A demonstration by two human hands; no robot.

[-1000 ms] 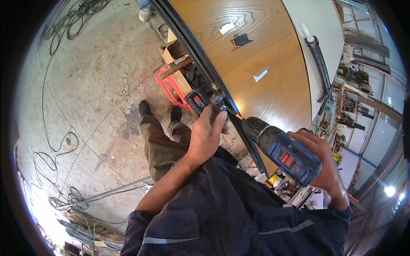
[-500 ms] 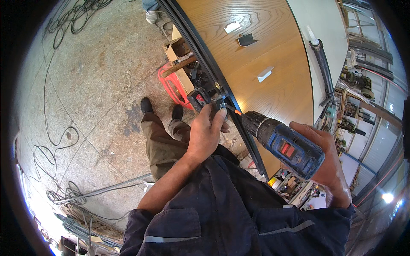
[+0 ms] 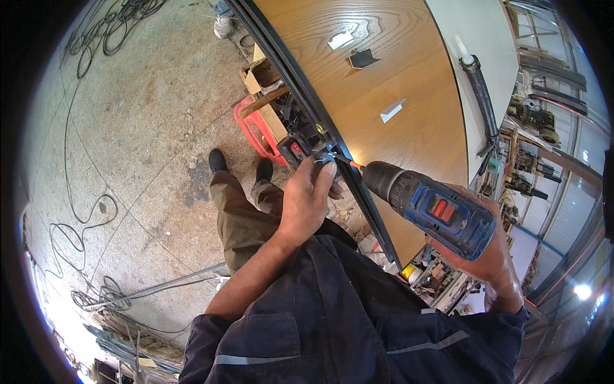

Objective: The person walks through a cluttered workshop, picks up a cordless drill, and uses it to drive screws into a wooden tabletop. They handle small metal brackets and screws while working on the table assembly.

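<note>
My right hand [image 3: 492, 256] is wrapped round a worn blue cordless drill [image 3: 441, 211] with a red label and a black chuck. Its bit [image 3: 356, 166], with an orange sleeve, points left at the black metal frame [image 3: 368, 205] along the wooden panel's edge. Close to the bit's tip, my left hand [image 3: 308, 200] pinches a small shiny metal piece [image 3: 326, 155] against that frame. The piece's exact kind is too small to tell, and fingers partly cover it. Beside the left fingertips sits a black-and-red tool or battery [image 3: 295, 148].
A wood-grain panel [image 3: 409, 77] carries small angled brackets [image 3: 392, 111]. Past it lie a pale board and a black tube with a white nozzle [image 3: 478, 96]. Below the frame stand a red plastic stool-like item [image 3: 259, 131] and boxes. Cables [image 3: 115, 29] coil on the floor.
The drill has turned slightly, its rear end shifting right and a little up with my right hand. My left hand keeps its pinch at nearly the same spot.
</note>
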